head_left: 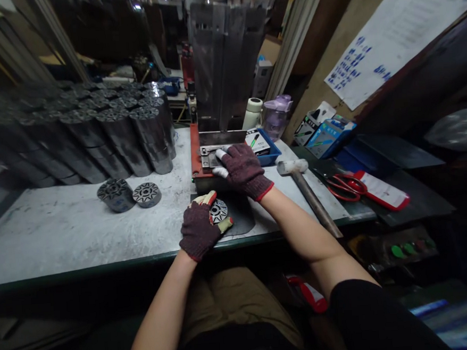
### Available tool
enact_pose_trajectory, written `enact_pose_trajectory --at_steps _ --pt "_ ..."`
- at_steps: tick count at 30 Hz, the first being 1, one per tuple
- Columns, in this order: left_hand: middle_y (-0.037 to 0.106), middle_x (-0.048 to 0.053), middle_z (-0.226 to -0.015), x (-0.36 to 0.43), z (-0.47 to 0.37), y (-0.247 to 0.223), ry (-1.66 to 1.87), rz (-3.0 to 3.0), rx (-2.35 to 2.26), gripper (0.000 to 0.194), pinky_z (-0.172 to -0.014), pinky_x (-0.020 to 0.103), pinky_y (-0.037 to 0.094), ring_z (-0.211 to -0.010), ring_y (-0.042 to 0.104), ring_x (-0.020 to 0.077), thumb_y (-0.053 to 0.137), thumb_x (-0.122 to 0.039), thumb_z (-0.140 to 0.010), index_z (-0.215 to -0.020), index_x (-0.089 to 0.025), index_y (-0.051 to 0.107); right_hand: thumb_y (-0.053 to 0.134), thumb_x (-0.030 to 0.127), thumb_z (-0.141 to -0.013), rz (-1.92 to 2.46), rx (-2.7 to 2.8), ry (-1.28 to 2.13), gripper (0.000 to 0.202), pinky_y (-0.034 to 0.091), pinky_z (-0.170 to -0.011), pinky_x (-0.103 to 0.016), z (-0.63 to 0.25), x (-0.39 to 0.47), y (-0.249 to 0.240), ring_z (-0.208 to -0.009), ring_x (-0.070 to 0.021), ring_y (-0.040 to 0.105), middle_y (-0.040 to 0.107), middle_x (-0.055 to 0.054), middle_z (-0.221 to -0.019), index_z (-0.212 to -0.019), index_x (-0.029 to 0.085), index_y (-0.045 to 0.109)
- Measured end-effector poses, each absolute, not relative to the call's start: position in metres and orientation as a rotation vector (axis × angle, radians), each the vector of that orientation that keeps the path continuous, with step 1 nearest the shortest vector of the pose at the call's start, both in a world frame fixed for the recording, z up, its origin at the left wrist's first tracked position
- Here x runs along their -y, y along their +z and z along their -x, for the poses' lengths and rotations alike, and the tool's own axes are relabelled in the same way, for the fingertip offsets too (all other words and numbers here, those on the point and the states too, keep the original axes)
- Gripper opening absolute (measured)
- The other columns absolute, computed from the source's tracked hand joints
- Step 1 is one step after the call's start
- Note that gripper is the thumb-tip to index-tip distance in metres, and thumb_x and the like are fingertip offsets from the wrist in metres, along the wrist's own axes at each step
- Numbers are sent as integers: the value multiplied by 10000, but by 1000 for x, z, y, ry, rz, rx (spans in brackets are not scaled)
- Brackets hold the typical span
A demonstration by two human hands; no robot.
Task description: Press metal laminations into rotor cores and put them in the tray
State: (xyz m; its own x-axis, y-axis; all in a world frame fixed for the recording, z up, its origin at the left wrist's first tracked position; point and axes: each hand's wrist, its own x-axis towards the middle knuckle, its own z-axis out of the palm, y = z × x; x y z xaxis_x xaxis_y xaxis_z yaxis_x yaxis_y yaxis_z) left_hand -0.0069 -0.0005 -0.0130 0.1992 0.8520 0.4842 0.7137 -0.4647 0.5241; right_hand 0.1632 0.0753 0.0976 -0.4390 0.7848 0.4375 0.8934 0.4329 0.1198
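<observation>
My left hand (200, 228), in a dark maroon glove with pale, red-edged fingertips, curls round a short cylindrical metal core (219, 211) with star-like slots in its top. That core rests on a dark mat (240, 217) at the bench's front edge. Farther forward, my right hand (243, 169), gloved alike, has its white fingertips round a flat metal block (213, 160) on the red-based fixture (195, 151). The palm side of this hand is hidden. Two more slotted cores, one tilted (115, 195) and one flat (147, 195), are left of my left hand.
Tall stacks of cores (122, 135) fill the bench's back left. An upright metal guard (225, 63) rises behind the fixture. To the right are a blue tray (272, 153), a hammer (309, 191), red-handled scissors (346, 187), a white bottle (252, 114) and a purple bottle (277, 117).
</observation>
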Motion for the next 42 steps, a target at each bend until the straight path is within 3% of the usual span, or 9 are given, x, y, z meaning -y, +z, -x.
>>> enact_pose_trajectory --at_steps 6,10,14,21,24,27,30,37,42 --pt "553 136 -1453 -1 10 -14 1081 -2320 -1431 823 -1117 488 434 -1329 526 325 781 -444 -772 -1477 -184 446 465 392 -1025 1430 2229 -240 363 445 -876 -380 -167 -57 87 -1010 -277 638 739 -137 -1041 -1063 159 742" --pt "575 125 -1434 -2 10 -13 1061 -2329 -1425 804 -1105 490 444 -1301 553 323 774 -440 -777 -1472 -192 454 499 358 -1002 1259 2067 109 275 511 -887 -326 -178 -29 60 -993 -217 696 765 -60 -1053 -1071 225 730" --pt "590 121 -1410 -2 9 -12 1068 -2344 -1424 788 -1093 482 457 -1283 566 321 769 -444 -781 -1468 -211 462 513 286 -950 1141 2187 272 271 537 -878 -353 -175 -14 40 -968 -227 707 762 -85 -1049 -1123 191 699" --pt "585 119 -1417 -3 11 -14 1064 -2335 -1405 774 -1111 484 446 -1307 548 311 776 -430 -782 -1455 -200 473 499 396 -939 1254 1710 651 276 551 -812 -353 -172 -12 34 -848 -208 693 755 -36 -916 -921 221 712" --pt "583 118 -1420 -3 12 -14 1066 -2333 -1402 769 -1117 486 438 -1310 544 310 779 -438 -784 -1451 -198 479 534 415 -912 1302 1623 654 265 552 -838 -358 -175 -10 33 -875 -212 691 752 -33 -914 -908 220 713" --pt "585 121 -1415 -3 11 -13 1059 -2333 -1410 773 -1116 486 439 -1306 547 310 777 -459 -785 -1450 -200 481 548 355 -899 1231 1807 492 247 541 -902 -361 -176 -8 32 -963 -214 693 754 -53 -1031 -1033 224 709" --pt "593 125 -1404 -3 10 -12 1050 -2330 -1420 772 -1106 493 445 -1293 556 314 774 -459 -784 -1450 -200 481 554 327 -892 1134 2036 417 229 532 -918 -370 -174 -8 33 -968 -221 695 758 -69 -1032 -1022 228 714" --pt "581 120 -1418 -2 11 -13 1078 -2318 -1380 742 -1118 486 430 -1312 540 306 766 -454 -796 -1441 -211 491 532 438 -906 1243 1471 897 252 539 -659 -292 -170 -5 38 -648 -158 633 676 16 -702 -811 225 630" --pt "582 102 -1419 0 12 -11 1126 -2388 -1349 551 -1139 508 401 -1344 504 306 688 -438 -867 -1371 -243 574 554 406 -868 1205 1585 895 228 545 -739 -299 -166 -3 33 -759 -167 659 732 -3 -822 -826 215 671"
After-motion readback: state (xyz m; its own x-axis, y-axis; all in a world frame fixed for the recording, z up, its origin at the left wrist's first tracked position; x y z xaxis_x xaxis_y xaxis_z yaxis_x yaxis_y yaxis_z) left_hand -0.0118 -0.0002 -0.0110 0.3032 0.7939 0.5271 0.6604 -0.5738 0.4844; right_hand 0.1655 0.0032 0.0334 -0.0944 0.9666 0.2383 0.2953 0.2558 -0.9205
